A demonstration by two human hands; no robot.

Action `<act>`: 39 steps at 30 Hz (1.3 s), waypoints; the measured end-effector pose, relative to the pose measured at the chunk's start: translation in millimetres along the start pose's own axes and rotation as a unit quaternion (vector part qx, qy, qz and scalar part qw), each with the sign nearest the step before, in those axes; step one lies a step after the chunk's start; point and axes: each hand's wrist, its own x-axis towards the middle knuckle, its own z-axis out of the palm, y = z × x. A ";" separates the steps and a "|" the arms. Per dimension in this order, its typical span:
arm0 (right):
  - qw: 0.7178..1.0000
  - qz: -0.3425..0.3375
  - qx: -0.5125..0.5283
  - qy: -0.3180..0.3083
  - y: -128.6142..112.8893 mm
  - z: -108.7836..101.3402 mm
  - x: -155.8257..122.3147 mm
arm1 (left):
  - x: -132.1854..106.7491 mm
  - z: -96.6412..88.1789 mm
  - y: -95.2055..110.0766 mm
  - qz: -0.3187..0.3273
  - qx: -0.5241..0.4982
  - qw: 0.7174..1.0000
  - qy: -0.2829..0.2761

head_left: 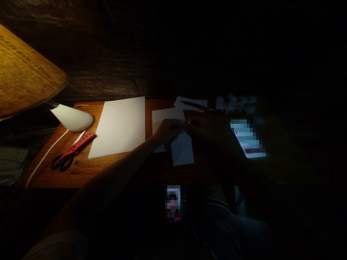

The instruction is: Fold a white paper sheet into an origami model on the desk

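My left hand [168, 129] and my right hand [200, 128] meet over the middle of the table, fingertips close together. Between them they pinch the top of a small white sheet of paper [183, 148], which hangs toward me with a crease across it. The right hand lies in deep shadow, so its fingers show only faintly. Beneath and behind the hands lies another paper sheet [162, 117]. Just beyond them, a slim dark tool with a red handle [199, 106] rests across a white paper piece [187, 100].
Left stand a lamp [72, 118] with a cord and scissors [63, 161] in a red sheath. Near them lies a large white sheet [121, 126]. Crumpled paper bits [235, 103] and a lit phone [248, 139] are at right. A second lit screen [172, 203] glows below the table edge.
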 end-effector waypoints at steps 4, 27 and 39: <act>1.000 0.004 -0.003 0.022 6.2 0.5 1.4 | 0.9 -0.4 -1.6 -0.004 0.010 1.000 0.003; 0.992 0.061 -0.019 0.106 -4.3 1.6 -5.2 | 3.4 -4.0 -2.2 0.030 0.054 0.997 0.038; 0.982 0.087 0.021 0.167 -13.8 2.2 -4.2 | 5.3 -5.7 -3.1 0.003 -0.006 0.997 0.074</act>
